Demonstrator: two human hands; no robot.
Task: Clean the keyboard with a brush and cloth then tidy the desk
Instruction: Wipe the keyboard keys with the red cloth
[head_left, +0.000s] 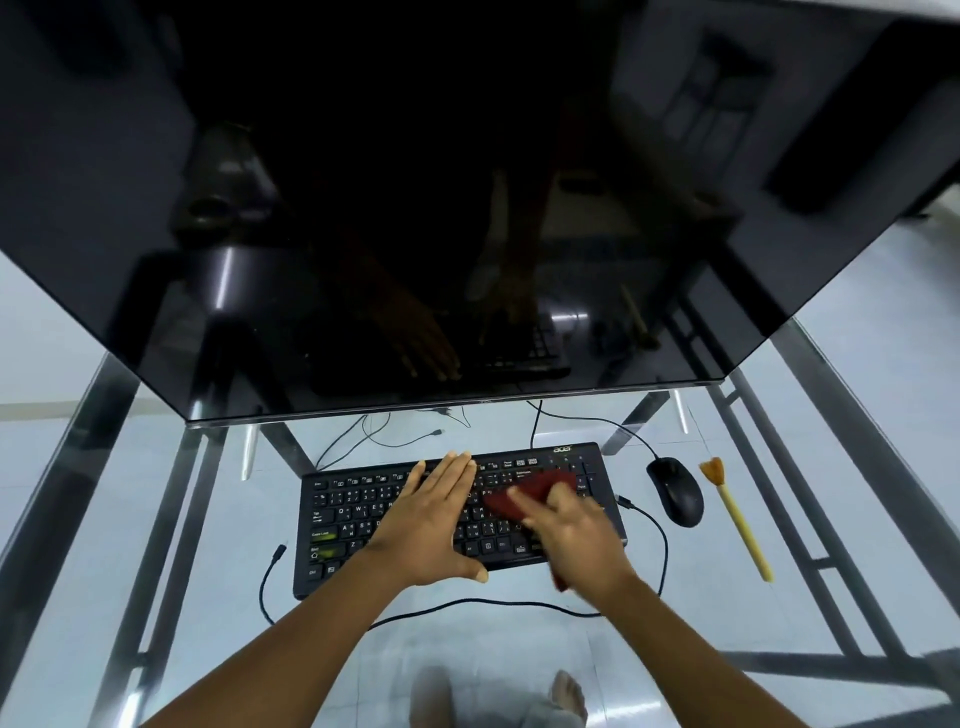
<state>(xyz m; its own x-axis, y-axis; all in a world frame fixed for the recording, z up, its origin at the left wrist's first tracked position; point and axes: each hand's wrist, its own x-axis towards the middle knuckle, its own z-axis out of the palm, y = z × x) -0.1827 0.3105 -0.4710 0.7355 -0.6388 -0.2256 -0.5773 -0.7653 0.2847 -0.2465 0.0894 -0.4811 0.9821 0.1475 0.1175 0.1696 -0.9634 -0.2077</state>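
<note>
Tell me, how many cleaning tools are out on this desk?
2. A red cloth is gripped by the right hand on the keyboard; a brush lies on the desk, right of the mouse. The monitor may hide others.

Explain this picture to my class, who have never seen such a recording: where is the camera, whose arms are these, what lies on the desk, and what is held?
There is no machine here: a person wears one wide-angle camera on the head, looking down at their own two arms. The left hand lies flat, fingers straight, on a black wired keyboard. The right hand works a dark red cloth over the keys; blur hides its exact grip. Right of the keyboard, on the glass-topped metal-framed desk, lie a black computer mouse and a yellow-handled brush with tan bristles, untouched. A large dark monitor stands behind, mirroring the hands.
</note>
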